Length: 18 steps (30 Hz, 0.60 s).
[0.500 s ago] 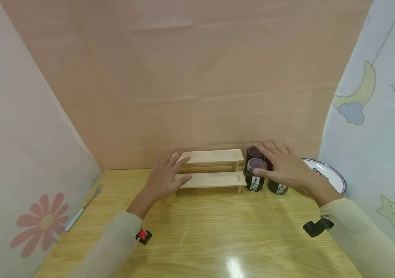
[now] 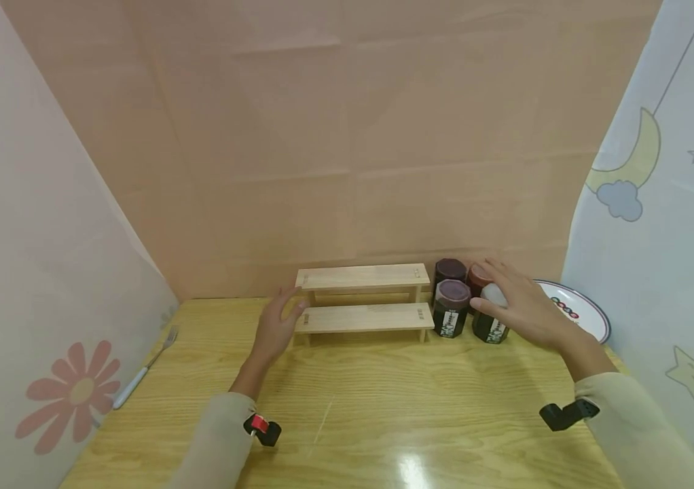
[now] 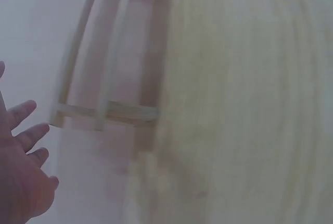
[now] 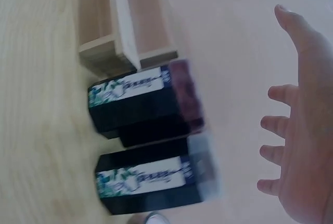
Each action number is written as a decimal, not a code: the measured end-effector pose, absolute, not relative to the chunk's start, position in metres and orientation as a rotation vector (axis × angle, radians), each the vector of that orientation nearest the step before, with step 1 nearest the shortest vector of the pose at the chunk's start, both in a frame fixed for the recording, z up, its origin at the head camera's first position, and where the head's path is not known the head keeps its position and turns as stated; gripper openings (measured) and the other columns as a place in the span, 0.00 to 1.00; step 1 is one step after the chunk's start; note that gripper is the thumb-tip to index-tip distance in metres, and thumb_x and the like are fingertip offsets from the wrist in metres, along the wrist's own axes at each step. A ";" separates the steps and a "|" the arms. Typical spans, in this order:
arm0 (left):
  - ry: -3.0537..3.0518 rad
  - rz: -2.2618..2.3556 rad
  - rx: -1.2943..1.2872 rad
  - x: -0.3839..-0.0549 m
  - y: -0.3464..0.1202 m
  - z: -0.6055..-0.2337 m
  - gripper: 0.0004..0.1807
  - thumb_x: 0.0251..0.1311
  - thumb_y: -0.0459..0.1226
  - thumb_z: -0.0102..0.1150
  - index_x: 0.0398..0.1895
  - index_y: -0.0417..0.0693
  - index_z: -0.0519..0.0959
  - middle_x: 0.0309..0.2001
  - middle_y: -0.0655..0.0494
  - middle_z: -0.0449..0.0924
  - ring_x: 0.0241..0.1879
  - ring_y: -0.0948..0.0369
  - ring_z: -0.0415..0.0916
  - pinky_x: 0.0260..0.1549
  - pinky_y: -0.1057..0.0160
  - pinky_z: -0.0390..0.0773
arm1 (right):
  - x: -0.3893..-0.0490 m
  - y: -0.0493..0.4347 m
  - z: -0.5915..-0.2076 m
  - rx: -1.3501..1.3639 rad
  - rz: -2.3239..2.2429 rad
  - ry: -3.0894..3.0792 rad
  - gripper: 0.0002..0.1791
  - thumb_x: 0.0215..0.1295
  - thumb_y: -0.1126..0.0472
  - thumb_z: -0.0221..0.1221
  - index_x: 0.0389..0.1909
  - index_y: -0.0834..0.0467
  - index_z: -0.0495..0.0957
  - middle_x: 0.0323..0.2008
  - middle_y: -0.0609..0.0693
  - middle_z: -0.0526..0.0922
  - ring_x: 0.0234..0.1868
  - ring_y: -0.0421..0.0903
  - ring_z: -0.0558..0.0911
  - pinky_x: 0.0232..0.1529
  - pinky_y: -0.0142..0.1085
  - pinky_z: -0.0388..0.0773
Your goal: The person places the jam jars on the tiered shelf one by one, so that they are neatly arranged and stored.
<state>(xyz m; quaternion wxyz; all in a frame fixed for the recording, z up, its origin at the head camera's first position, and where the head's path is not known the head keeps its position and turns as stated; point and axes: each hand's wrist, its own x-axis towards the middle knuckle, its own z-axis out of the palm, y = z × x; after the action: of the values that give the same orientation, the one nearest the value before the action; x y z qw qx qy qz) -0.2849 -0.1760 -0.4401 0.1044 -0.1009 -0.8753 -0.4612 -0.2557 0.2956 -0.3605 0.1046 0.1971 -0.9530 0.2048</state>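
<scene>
A pale wooden two-step stand (image 2: 365, 317) is at the back of the table. My left hand (image 2: 275, 331) hovers by its left end, thumb apart from the fingers. In the left wrist view that hand (image 3: 23, 166) is loosely spread, holding nothing. Several dark faceted jars stand right of the stand: a purple-lidded jar (image 2: 449, 320) and a white-lidded jar (image 2: 492, 330) in front, a dark-lidded jar (image 2: 449, 269) and a reddish-lidded jar (image 2: 479, 273) behind. Above the right-hand jars is my right hand (image 2: 524, 309), partly covering them. The right wrist view shows this hand (image 4: 309, 130) apart from the jars.
An oval white plate (image 2: 594, 319) with a dark rim lies behind my right wrist. A fork (image 2: 148, 367) with a pale handle lies along the table's left edge. Patterned cloths hang at both sides, and a brown sheet (image 2: 347, 136) rises behind the stand.
My left hand has drawn left, uncovering the stand's left end, and its fingers are less spread. My right hand has shifted right, so more of the jar lids shows. The stand and jars look unmoved.
</scene>
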 end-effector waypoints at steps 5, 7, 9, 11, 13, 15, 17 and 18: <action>-2.525 -1.566 -0.184 -0.287 -0.176 -0.459 0.29 0.77 0.57 0.48 0.76 0.63 0.67 0.82 0.53 0.57 0.84 0.45 0.43 0.78 0.29 0.46 | -0.259 0.308 -0.378 0.549 0.705 -2.790 0.43 0.75 0.42 0.57 0.84 0.45 0.49 0.82 0.58 0.54 0.79 0.70 0.57 0.66 0.77 0.58; -2.509 -1.602 -0.148 -0.288 -0.175 -0.465 0.29 0.78 0.55 0.49 0.77 0.60 0.67 0.81 0.52 0.59 0.83 0.44 0.45 0.78 0.30 0.47 | -0.261 0.313 -0.385 0.520 0.738 -2.799 0.44 0.75 0.42 0.56 0.84 0.46 0.47 0.82 0.60 0.53 0.79 0.72 0.56 0.66 0.78 0.56; -2.482 -1.668 -0.088 -0.288 -0.174 -0.470 0.28 0.78 0.53 0.49 0.77 0.57 0.67 0.80 0.51 0.60 0.82 0.44 0.48 0.79 0.32 0.49 | -0.262 0.317 -0.391 0.486 0.759 -2.819 0.45 0.75 0.41 0.56 0.85 0.47 0.45 0.82 0.63 0.51 0.79 0.73 0.55 0.66 0.79 0.55; -2.445 -1.737 -0.026 -0.288 -0.173 -0.474 0.27 0.79 0.50 0.50 0.76 0.54 0.68 0.79 0.50 0.63 0.81 0.45 0.52 0.79 0.36 0.52 | -0.263 0.321 -0.398 0.454 0.775 -2.835 0.46 0.76 0.41 0.55 0.85 0.50 0.44 0.82 0.65 0.49 0.78 0.75 0.54 0.66 0.80 0.54; -2.404 -1.801 0.024 -0.288 -0.171 -0.477 0.27 0.79 0.48 0.50 0.76 0.51 0.69 0.78 0.49 0.65 0.81 0.46 0.55 0.79 0.39 0.56 | -0.265 0.325 -0.404 0.424 0.804 -2.836 0.47 0.76 0.41 0.56 0.84 0.54 0.45 0.82 0.67 0.48 0.77 0.76 0.54 0.65 0.80 0.55; -2.361 -1.840 0.043 -0.289 -0.169 -0.481 0.26 0.78 0.45 0.51 0.75 0.47 0.70 0.77 0.47 0.67 0.79 0.46 0.58 0.78 0.42 0.60 | -0.267 0.329 -0.410 0.400 0.864 -2.825 0.47 0.76 0.42 0.56 0.84 0.58 0.45 0.81 0.70 0.49 0.77 0.77 0.54 0.65 0.80 0.56; -2.332 -1.854 0.064 -0.290 -0.167 -0.486 0.26 0.77 0.42 0.54 0.73 0.44 0.72 0.75 0.45 0.69 0.77 0.46 0.62 0.76 0.43 0.65 | -0.269 0.331 -0.416 0.383 0.949 -2.792 0.47 0.76 0.44 0.56 0.83 0.62 0.46 0.79 0.72 0.52 0.76 0.76 0.56 0.65 0.78 0.58; -2.318 -1.860 0.078 -0.291 -0.166 -0.489 0.25 0.76 0.41 0.55 0.72 0.43 0.73 0.74 0.45 0.70 0.76 0.46 0.64 0.75 0.44 0.67 | -0.270 0.332 -0.418 0.369 0.997 -2.779 0.47 0.77 0.45 0.56 0.82 0.63 0.45 0.78 0.73 0.53 0.76 0.76 0.56 0.66 0.77 0.58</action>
<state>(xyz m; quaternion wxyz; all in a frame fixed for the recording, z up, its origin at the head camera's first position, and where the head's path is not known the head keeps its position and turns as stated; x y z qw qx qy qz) -0.2909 -0.1657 -0.4889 0.0841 0.0260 -0.7770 -0.6233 -0.2695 0.3316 -0.4180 0.0832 0.1235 -0.9308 0.3338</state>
